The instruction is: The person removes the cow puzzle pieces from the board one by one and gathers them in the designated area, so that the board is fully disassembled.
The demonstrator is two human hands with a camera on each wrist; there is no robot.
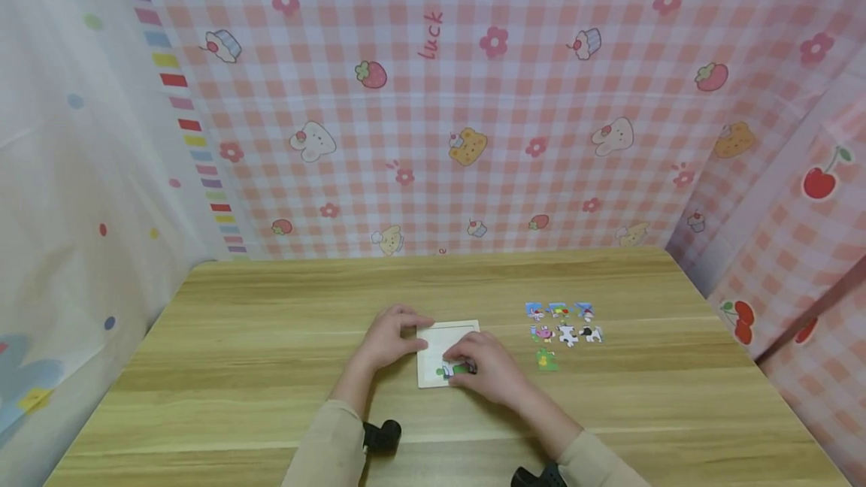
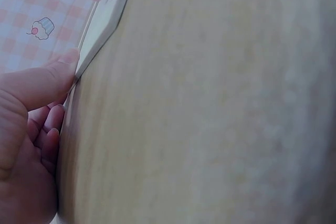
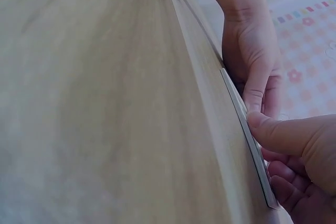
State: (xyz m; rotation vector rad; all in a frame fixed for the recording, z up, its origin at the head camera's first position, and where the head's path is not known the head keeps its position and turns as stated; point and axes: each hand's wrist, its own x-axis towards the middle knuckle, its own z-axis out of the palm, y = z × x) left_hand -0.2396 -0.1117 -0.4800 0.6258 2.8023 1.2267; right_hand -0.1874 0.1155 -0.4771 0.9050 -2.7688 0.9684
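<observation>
A square, pale puzzle tray (image 1: 438,338) with a raised rim lies on the table, green and white jigsaw pieces (image 1: 441,372) along its near side. My left hand (image 1: 392,338) holds the tray at its left edge and far left corner, the thumb pressed to the rim in the left wrist view. Over the tray's near right part, my right hand (image 1: 492,370) has its thumb and fingers bent together around a jigsaw piece (image 1: 463,369), mostly hidden by them. In the right wrist view the right thumb (image 3: 281,134) lies by the tray's edge.
To the right of the tray several loose jigsaw pieces lie in rows: blue ones (image 1: 558,310) at the back, a mostly white one (image 1: 567,335) in the middle, a green one (image 1: 546,360) nearest. A checked pink curtain (image 1: 433,194) hangs behind the wooden table (image 1: 271,367).
</observation>
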